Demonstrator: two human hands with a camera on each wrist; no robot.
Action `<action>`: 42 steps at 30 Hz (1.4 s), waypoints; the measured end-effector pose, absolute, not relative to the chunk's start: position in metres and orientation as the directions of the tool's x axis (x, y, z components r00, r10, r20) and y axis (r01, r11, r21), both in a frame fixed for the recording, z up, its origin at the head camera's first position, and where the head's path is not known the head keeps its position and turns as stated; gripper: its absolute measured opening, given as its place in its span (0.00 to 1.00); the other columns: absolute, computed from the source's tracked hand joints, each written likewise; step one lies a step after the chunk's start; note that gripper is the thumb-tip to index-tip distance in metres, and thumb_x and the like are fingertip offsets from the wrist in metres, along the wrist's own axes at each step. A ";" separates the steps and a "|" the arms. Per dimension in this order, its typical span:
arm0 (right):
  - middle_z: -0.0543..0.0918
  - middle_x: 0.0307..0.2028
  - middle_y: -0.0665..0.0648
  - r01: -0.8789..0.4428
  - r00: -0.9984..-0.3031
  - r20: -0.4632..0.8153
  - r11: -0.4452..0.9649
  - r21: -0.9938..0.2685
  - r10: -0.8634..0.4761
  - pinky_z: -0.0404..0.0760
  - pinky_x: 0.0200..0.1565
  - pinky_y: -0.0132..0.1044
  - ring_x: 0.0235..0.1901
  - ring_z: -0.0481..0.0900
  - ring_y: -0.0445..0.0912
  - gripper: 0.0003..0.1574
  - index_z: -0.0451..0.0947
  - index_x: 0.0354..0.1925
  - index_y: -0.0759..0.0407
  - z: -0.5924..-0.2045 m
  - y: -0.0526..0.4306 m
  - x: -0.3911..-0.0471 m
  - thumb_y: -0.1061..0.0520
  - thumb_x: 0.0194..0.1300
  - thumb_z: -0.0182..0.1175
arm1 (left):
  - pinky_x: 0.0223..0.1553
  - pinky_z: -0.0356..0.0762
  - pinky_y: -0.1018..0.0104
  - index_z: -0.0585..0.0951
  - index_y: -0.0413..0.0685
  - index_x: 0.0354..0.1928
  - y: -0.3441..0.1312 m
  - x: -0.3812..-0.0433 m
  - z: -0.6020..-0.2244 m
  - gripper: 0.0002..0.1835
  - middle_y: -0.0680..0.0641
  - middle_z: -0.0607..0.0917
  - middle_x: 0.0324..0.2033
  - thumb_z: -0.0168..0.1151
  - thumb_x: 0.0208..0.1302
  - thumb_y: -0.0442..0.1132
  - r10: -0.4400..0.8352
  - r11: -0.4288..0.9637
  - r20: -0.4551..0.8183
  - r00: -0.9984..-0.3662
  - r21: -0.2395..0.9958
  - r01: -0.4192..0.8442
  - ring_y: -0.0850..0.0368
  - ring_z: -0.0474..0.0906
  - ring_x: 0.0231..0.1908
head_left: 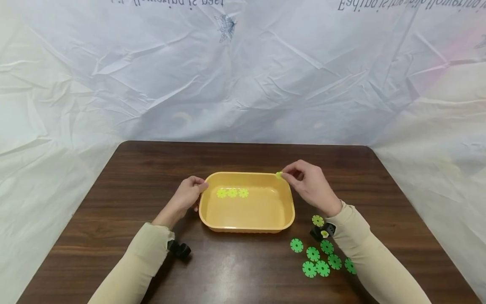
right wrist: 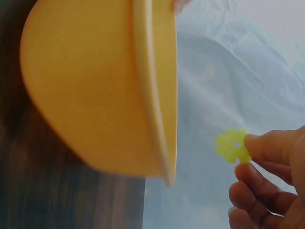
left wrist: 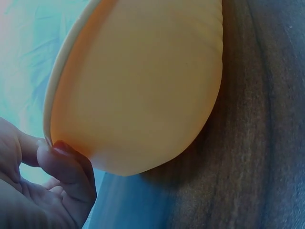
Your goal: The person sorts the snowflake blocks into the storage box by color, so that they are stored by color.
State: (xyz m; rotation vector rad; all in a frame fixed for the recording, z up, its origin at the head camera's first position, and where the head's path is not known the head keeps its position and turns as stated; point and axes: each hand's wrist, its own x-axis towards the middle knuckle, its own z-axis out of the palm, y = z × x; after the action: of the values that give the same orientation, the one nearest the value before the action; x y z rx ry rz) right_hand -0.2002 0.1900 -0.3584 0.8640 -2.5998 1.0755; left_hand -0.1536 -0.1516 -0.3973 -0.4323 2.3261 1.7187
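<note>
A yellow plastic basin [head_left: 250, 215] stands mid-table, and my left hand [head_left: 186, 194] grips its left rim between thumb and fingers. In the left wrist view the thumb and fingertips pinch the rim of the basin [left wrist: 138, 86]. My right hand [head_left: 311, 185] pinches a yellow-green notched disc [right wrist: 232, 145] by its edge, at the basin's far right corner. Three more yellow discs [head_left: 232, 193] lie in a row inside the basin, toward its far side.
Several green notched discs [head_left: 313, 254] lie on the dark wood table [head_left: 235, 270] at the front right, partly under the right forearm. A yellowish disc [head_left: 317, 220] lies nearer the basin. A white printed sheet [head_left: 243, 84] hangs behind the table.
</note>
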 end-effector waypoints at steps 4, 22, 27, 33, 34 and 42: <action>0.81 0.31 0.47 -0.606 -0.787 0.324 0.565 -0.559 -0.524 0.76 0.27 0.35 0.27 0.75 0.41 0.09 0.81 0.44 0.55 -0.360 0.175 -0.199 0.57 0.66 0.64 | 0.13 0.68 0.68 0.69 0.36 0.54 -0.152 -0.154 -0.398 0.16 0.39 0.75 0.34 0.50 0.74 0.42 -0.100 0.273 -0.343 -0.934 0.893 -0.357 0.57 0.66 0.14; 0.84 0.36 0.49 -0.777 -0.629 0.131 0.611 -0.153 -0.767 0.71 0.41 0.47 0.38 0.72 0.49 0.10 0.87 0.42 0.54 -0.378 0.136 -0.194 0.62 0.60 0.68 | 0.13 0.68 0.68 0.68 0.36 0.54 -0.155 -0.154 -0.400 0.16 0.39 0.75 0.35 0.49 0.75 0.42 -0.080 0.280 -0.329 -0.941 0.899 -0.338 0.56 0.66 0.15; 0.83 0.38 0.52 -0.770 -0.631 0.009 0.625 -0.125 -0.776 0.67 0.52 0.58 0.40 0.71 0.51 0.13 0.85 0.47 0.54 -0.380 0.133 -0.191 0.61 0.64 0.65 | 0.13 0.67 0.68 0.68 0.37 0.54 -0.155 -0.153 -0.401 0.16 0.38 0.75 0.34 0.50 0.75 0.42 -0.082 0.275 -0.329 -0.941 0.900 -0.339 0.57 0.66 0.14; 0.82 0.41 0.53 -0.764 -0.636 -0.065 0.639 -0.088 -0.769 0.65 0.52 0.58 0.41 0.69 0.52 0.15 0.83 0.51 0.54 -0.383 0.131 -0.190 0.60 0.67 0.61 | 0.13 0.67 0.68 0.68 0.37 0.54 -0.154 -0.153 -0.400 0.15 0.39 0.75 0.34 0.50 0.74 0.42 -0.087 0.279 -0.323 -0.943 0.900 -0.334 0.57 0.66 0.14; 0.82 0.42 0.54 -0.765 -0.636 -0.068 0.640 -0.080 -0.769 0.66 0.50 0.56 0.41 0.69 0.51 0.15 0.83 0.52 0.54 -0.384 0.130 -0.190 0.59 0.67 0.61 | 0.13 0.67 0.68 0.69 0.37 0.53 -0.154 -0.153 -0.399 0.15 0.39 0.75 0.34 0.50 0.74 0.42 -0.088 0.281 -0.320 -0.943 0.901 -0.332 0.57 0.66 0.14; 0.81 0.44 0.54 -0.779 -0.624 -0.052 0.626 -0.031 -0.779 0.65 0.41 0.49 0.40 0.68 0.51 0.16 0.81 0.54 0.55 -0.389 0.129 -0.190 0.60 0.69 0.57 | 0.13 0.67 0.68 0.69 0.38 0.52 -0.153 -0.154 -0.399 0.14 0.38 0.74 0.32 0.50 0.74 0.41 -0.087 0.281 -0.313 -0.946 0.903 -0.325 0.57 0.66 0.14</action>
State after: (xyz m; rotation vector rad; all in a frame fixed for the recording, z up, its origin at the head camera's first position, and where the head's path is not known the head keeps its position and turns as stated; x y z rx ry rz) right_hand -0.1898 0.1294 -0.3890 1.3851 -2.8874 0.0087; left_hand -0.1537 -0.1534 -0.3994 -0.3834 2.3443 1.7293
